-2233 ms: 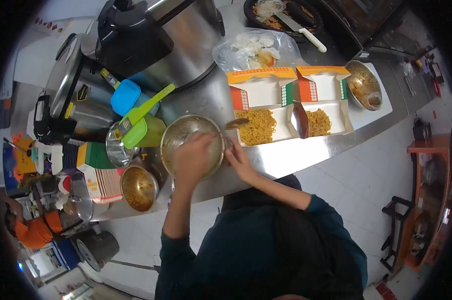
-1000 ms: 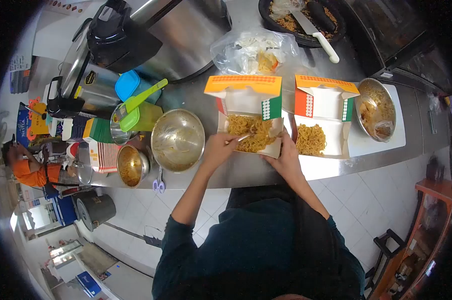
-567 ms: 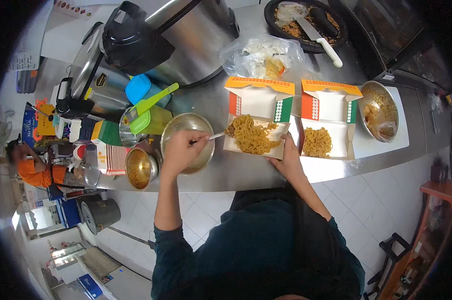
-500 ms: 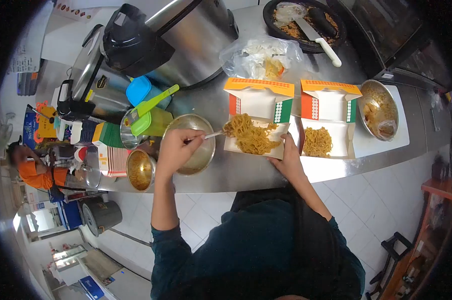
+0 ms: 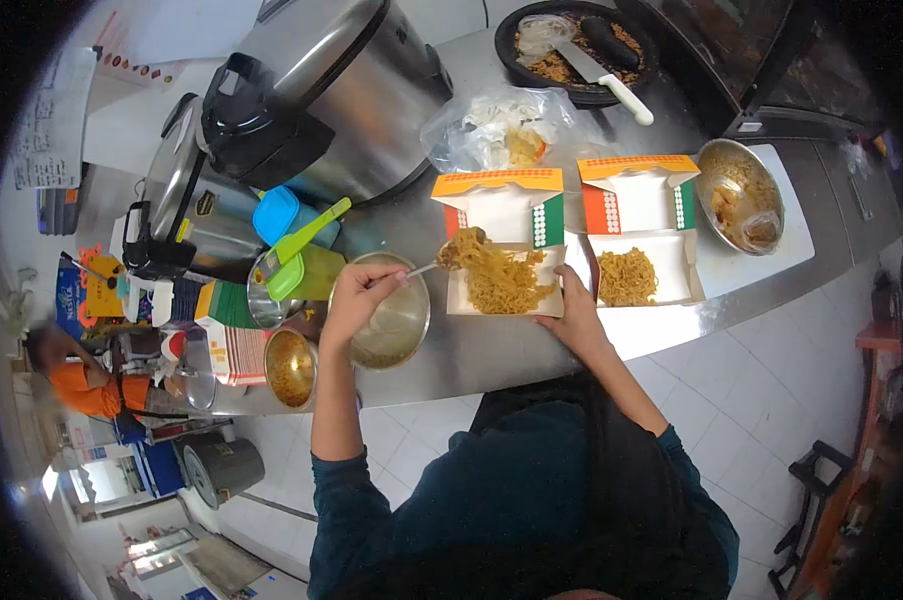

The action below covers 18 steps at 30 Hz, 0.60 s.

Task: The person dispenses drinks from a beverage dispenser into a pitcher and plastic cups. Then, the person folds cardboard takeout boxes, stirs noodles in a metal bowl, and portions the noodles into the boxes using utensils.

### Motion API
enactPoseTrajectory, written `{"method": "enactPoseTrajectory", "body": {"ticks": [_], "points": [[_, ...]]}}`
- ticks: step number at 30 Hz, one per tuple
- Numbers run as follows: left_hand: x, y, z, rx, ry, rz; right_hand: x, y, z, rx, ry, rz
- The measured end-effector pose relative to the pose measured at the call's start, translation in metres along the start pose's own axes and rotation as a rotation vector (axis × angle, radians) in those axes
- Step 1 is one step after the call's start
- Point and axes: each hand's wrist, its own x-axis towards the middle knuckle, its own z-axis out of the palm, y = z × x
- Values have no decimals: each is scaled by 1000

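Observation:
My left hand (image 5: pixel 359 300) is closed round the thin handle of a metal fork or spoon (image 5: pixel 424 268). Its head is hidden among brown noodles (image 5: pixel 506 280) at the left side of an open takeaway box (image 5: pixel 499 213). The box has an orange, red and green outside and a white inside. At its lower right corner, my right hand (image 5: pixel 574 315) grips the edge between thumb and fingers. A second open box (image 5: pixel 643 202) stands to the right, with a smaller heap of noodles (image 5: pixel 626 278) in it. A metal bowl (image 5: pixel 396 335) sits beneath and beside my left hand.
Left are a lime-green container (image 5: pixel 316 275), a small sauce-stained bowl (image 5: pixel 291 368), stacked folded boxes (image 5: pixel 236 355) and large steel cookers (image 5: pixel 346 85). Behind lie a plastic bag (image 5: pixel 471 130) and a stone mortar with a knife (image 5: pixel 626 100). Another bowl (image 5: pixel 726 165) stands right. A person (image 5: pixel 86 388) is far left.
The whole view has shifted slightly. The noodles at the utensil now bunch up at the box's left edge, a little higher than the heap. Both hands keep their holds.

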Motion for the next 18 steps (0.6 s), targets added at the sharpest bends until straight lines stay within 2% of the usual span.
{"method": "enactPoseTrajectory", "body": {"ticks": [4, 12, 18], "points": [[-4, 40, -10, -70, 44, -82, 1, 6, 1, -29, 31, -30], [-9, 95, -54, 94, 67, 83, 4, 8, 1, 38, 39, -36], [-15, 129, -80, 153, 177, 132, 1, 12, 4, -21, -6, 4]]}}
